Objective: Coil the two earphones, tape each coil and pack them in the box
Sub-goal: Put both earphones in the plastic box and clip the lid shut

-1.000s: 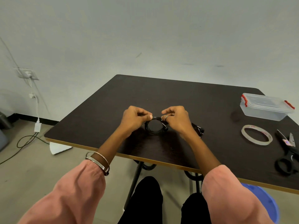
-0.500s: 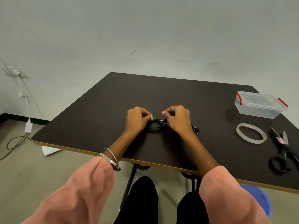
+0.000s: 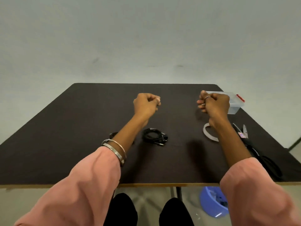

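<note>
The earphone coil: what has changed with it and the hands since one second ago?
Both hands let go of the earphone coil, which now lies on the table. The left hand and right hand rose and spread apart, fists curled, empty. Tape roll, scissors and box stayed.

Dark brown counter (image 3: 81, 128), pale tan edge. Black earphone coil (image 3: 153, 136) between forearms. Clear box (image 3: 234, 105), red clasps, behind right hand (image 3: 213, 103). Whitish translucent tape roll (image 3: 207, 133). Black-handled scissors (image 3: 260, 154). Pink sleeves (image 3: 91, 185). Silver bangles (image 3: 116, 149). Blue bucket (image 3: 211, 201) below.

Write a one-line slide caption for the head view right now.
Both fists, left hand and right hand, raised empty above the table; one coiled earphone lies between the forearms.
</note>
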Available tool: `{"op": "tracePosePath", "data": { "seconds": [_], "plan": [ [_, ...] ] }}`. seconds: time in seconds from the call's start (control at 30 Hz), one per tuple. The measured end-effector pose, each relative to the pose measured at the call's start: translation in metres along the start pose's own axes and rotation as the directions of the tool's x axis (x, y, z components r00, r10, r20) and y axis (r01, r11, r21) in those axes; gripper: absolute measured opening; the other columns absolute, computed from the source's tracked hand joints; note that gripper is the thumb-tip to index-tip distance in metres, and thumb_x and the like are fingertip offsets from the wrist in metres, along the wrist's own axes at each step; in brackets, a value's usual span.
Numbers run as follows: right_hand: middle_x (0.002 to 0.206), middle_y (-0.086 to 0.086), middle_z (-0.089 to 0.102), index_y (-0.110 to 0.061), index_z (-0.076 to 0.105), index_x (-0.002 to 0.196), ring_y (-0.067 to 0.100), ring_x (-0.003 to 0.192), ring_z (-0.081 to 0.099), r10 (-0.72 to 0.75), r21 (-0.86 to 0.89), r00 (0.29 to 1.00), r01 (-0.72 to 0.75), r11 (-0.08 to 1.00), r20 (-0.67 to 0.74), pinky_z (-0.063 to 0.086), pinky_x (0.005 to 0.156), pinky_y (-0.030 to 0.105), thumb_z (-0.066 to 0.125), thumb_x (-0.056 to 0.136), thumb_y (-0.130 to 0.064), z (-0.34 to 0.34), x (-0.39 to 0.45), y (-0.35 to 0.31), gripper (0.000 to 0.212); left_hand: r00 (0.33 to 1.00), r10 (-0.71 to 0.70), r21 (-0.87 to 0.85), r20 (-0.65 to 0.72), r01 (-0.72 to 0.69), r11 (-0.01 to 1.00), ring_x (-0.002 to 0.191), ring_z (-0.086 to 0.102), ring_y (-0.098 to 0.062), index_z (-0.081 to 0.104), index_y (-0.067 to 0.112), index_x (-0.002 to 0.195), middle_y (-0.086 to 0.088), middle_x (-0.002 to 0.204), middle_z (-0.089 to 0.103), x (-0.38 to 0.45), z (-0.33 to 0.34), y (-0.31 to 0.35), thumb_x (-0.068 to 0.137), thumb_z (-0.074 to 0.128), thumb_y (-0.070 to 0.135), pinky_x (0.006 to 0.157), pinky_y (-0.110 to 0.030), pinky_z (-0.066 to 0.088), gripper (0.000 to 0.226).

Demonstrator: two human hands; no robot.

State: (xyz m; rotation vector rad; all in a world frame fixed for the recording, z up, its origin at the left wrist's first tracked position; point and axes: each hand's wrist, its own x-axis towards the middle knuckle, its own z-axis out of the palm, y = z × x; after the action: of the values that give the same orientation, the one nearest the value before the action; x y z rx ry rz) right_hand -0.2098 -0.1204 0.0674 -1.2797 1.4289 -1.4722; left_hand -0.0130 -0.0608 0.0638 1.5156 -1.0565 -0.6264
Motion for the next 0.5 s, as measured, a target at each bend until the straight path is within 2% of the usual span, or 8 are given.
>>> {"op": "tracePosePath", "data": {
  "seconds": [0.1, 0.2, 0.3, 0.37, 0.43, 0.47, 0.5],
  "plan": [
    [0.075, 0.003, 0.066, -0.009, 0.063, 0.071, 0.017, 0.068, 0.063, -0.036, -0.134, 0.970, 0.003, 0.991, -0.242, 0.052, 0.067, 0.028, 0.062, 0.090, -0.035, -0.031, 0.029, 0.011, 0.032, 0.990, -0.102, -0.160, 0.095, 0.116, 0.980, 0.056, 0.058, -0.011, 0.069, 0.006, 0.086, -0.008, 0.076, 0.069, 0.011, 0.055, 0.015, 0.091, 0.060, 0.006, 0.053, -0.019, 0.053, 0.011],
    [0.088, 0.007, 0.064, -0.006, 0.060, 0.075, 0.022, 0.089, 0.060, -0.081, -0.301, 0.933, -0.030, 0.953, -0.350, 0.049, 0.079, 0.033, 0.065, 0.089, -0.029, -0.059, 0.061, 0.024, 0.028, 0.970, -0.181, -0.194, 0.160, 0.211, 0.958, 0.059, 0.061, -0.015, 0.067, 0.005, 0.080, -0.010, 0.075, 0.069, 0.023, 0.106, 0.020, 0.089, 0.057, 0.000, 0.063, -0.026, 0.058, 0.014],
    [0.116, 0.016, 0.061, -0.002, 0.060, 0.107, 0.034, 0.111, 0.055, -0.081, -0.411, 0.909, -0.105, 0.905, -0.409, 0.046, 0.092, 0.041, 0.067, 0.087, -0.028, -0.082, 0.096, 0.038, 0.033, 0.934, -0.233, -0.119, 0.271, 0.273, 0.955, 0.073, 0.061, -0.019, 0.063, 0.010, 0.073, -0.010, 0.081, 0.067, 0.035, 0.149, 0.021, 0.088, 0.054, 0.003, 0.078, -0.032, 0.056, 0.018],
    [0.130, 0.020, 0.049, -0.003, 0.051, 0.120, 0.038, 0.123, 0.044, -0.026, -0.436, 0.916, -0.165, 0.885, -0.400, 0.040, 0.098, 0.042, 0.066, 0.088, -0.029, -0.091, 0.109, 0.043, 0.045, 0.885, -0.275, -0.043, 0.375, 0.313, 0.949, 0.085, 0.056, -0.019, 0.064, 0.009, 0.087, -0.009, 0.094, 0.061, 0.034, 0.169, 0.024, 0.089, 0.052, 0.010, 0.084, -0.034, 0.050, 0.012],
    [0.137, 0.021, 0.043, -0.003, 0.043, 0.131, 0.038, 0.128, 0.040, 0.037, -0.479, 0.946, -0.196, 0.856, -0.322, 0.039, 0.101, 0.043, 0.065, 0.088, -0.031, -0.096, 0.118, 0.046, 0.055, 0.816, -0.310, -0.048, 0.488, 0.380, 0.924, 0.110, 0.053, -0.021, 0.058, 0.008, 0.118, -0.007, 0.119, 0.056, 0.032, 0.185, 0.028, 0.094, 0.049, 0.013, 0.098, -0.036, 0.043, 0.027],
    [0.138, 0.020, 0.043, -0.004, 0.040, 0.134, 0.038, 0.128, 0.042, 0.064, -0.498, 0.960, -0.198, 0.845, -0.274, 0.040, 0.102, 0.042, 0.065, 0.089, -0.030, -0.096, 0.120, 0.048, 0.058, 0.782, -0.318, -0.082, 0.536, 0.423, 0.902, 0.120, 0.049, -0.021, 0.052, 0.008, 0.129, -0.004, 0.130, 0.054, 0.030, 0.190, 0.029, 0.096, 0.047, 0.012, 0.103, -0.036, 0.039, 0.034],
    [0.138, 0.018, 0.045, -0.004, 0.040, 0.134, 0.037, 0.127, 0.045, 0.088, -0.506, 0.969, -0.196, 0.840, -0.230, 0.041, 0.102, 0.042, 0.065, 0.089, -0.029, -0.096, 0.121, 0.050, 0.057, 0.759, -0.311, -0.117, 0.573, 0.451, 0.885, 0.122, 0.049, -0.020, 0.048, 0.009, 0.133, -0.003, 0.134, 0.054, 0.028, 0.194, 0.031, 0.097, 0.044, 0.010, 0.104, -0.035, 0.037, 0.037]
  ]
}}
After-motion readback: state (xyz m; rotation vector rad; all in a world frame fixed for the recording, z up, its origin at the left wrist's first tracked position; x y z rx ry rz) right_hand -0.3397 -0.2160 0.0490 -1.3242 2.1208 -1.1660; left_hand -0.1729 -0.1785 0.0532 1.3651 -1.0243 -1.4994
